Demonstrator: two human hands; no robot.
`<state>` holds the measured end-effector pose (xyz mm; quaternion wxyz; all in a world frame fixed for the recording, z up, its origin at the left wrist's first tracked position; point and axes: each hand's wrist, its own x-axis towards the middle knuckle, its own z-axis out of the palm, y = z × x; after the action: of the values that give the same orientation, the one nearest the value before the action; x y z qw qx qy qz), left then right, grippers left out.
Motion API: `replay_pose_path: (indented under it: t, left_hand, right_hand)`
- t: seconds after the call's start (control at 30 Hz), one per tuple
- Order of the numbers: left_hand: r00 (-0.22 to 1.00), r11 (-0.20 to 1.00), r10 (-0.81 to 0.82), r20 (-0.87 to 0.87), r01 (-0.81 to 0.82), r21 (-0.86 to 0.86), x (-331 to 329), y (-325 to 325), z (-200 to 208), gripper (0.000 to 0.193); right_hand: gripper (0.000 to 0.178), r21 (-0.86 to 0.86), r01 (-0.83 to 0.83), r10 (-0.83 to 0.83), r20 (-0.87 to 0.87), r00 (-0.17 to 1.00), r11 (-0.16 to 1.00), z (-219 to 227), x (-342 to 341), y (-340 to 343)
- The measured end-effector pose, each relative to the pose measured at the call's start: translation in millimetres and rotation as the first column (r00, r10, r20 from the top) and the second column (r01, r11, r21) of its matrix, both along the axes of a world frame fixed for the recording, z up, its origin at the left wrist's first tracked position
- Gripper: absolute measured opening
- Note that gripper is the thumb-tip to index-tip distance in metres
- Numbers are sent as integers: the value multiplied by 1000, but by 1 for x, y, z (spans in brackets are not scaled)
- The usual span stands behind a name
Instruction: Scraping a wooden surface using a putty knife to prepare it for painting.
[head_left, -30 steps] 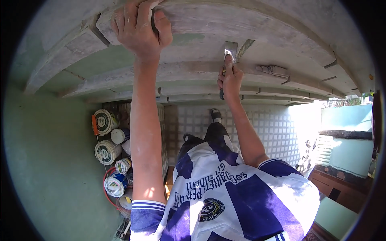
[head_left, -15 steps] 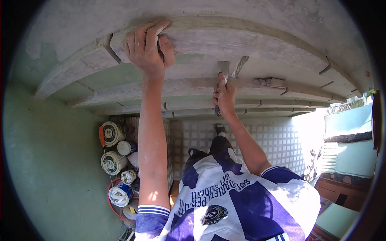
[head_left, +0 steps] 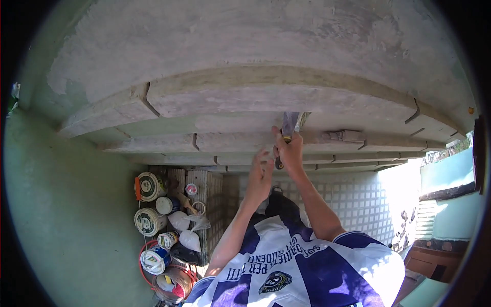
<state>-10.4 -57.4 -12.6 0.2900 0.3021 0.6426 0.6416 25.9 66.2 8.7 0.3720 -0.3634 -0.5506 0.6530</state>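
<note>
My right hand (head_left: 290, 151) is closed around the dark and yellow handle of a putty knife (head_left: 290, 123). Its flat metal blade points up toward the underside of the top grooved ledge (head_left: 276, 92). Just left of the handle is my left hand (head_left: 261, 176), holding nothing, with its fingers loosely bent and apart; they are slightly blurred. A dusty grey block-like bundle (head_left: 346, 135) rests on the second ledge (head_left: 235, 142), to the right of my right hand.
White buckets (head_left: 148, 222) and smaller tubs stand by the green wall (head_left: 66, 215) at lower left. Beside them are plastic bags (head_left: 190, 240) and a round basin (head_left: 174, 284). Several stepped ledges curve across in front, above a patterned tiled floor (head_left: 353, 194).
My left hand has let go of the top ledge and come down next to my right hand. My right hand and the putty knife are lower in view, as the whole scene has shifted down.
</note>
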Motion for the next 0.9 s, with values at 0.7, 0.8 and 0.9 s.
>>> replay_pose_path:
  t: [0.7, 0.8, 0.9]
  left_hand:
    - [99, 791, 577, -810, -313, 526, -131, -17, 153, 25]
    - [-119, 742, 624, -772, -218, 634, -164, -1, 185, 27]
    - [-110, 801, 571, -813, -139, 582, -182, 11, 185, 27]
  right_hand:
    - [42, 236, 40, -83, 176, 981, 971, -43, 1, -7]
    - [44, 186, -4, -45, 261, 964, 983, -17, 0, -12]
    - [46, 122, 59, -96, 322, 942, 991, -49, 9, -16]
